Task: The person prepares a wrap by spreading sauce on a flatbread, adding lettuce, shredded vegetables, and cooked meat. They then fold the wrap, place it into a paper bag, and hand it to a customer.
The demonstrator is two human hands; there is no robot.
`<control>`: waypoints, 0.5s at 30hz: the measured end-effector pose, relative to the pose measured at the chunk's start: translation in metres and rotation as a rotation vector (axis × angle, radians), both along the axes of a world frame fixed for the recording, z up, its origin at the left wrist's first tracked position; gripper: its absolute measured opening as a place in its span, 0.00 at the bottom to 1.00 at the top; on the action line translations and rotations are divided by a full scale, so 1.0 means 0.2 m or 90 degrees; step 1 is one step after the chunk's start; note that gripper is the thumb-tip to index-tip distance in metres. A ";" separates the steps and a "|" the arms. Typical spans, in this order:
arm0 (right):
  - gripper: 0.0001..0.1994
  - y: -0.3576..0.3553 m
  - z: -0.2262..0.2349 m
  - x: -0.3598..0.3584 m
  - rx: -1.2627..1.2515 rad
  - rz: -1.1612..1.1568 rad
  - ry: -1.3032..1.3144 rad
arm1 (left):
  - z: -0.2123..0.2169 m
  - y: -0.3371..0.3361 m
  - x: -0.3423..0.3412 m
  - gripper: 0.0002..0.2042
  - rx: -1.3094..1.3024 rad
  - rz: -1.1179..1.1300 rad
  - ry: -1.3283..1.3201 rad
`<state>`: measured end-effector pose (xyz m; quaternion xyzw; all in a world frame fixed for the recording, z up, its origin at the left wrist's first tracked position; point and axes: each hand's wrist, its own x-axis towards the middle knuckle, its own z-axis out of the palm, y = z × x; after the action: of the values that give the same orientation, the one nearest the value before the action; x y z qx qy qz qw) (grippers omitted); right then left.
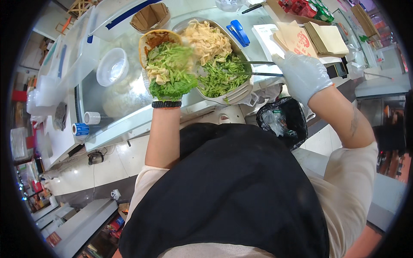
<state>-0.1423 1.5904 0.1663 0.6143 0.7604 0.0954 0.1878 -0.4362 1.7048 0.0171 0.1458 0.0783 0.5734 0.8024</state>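
My left hand (147,81), mostly hidden underneath, holds up a filled flatbread wrap (142,50). Reddish-brown sauce coats its inside, and green lettuce (170,88), pale strips and shredded greens lie on it, partly blurred. In my gloved right hand (301,75) is a pair of dark metal tongs (266,74), fingers closed round them. The tongs reach over a metal tray (234,95), whose near part holds shredded green vegetable (221,79). Pale, wrinkled strips (206,38) are heaped in its far part.
Left of the wrap stands a white plastic bowl (112,66); a cardboard-lined container (150,18) is behind it. A blue stapler (238,33) and paper bags (297,38) lie right of the tray. Below the counter hangs a black bin bag (294,127). Label rolls (80,129) sit at the left edge.
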 end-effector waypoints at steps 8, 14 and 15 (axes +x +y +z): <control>0.21 -0.08 -0.03 0.03 0.026 -0.015 0.061 | -0.02 -0.01 -0.05 0.29 -0.010 0.010 -0.003; 0.24 -0.18 0.03 0.10 0.085 -0.052 0.215 | -0.01 0.00 -0.07 0.29 -0.010 0.036 -0.003; 0.24 -0.20 0.08 0.09 0.097 -0.069 0.263 | -0.02 0.01 -0.04 0.29 -0.010 0.032 -0.008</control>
<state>-0.1247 1.5502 0.1828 0.6731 0.7392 0.0148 -0.0138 -0.4434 1.7063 0.0136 0.1339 0.0815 0.5938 0.7892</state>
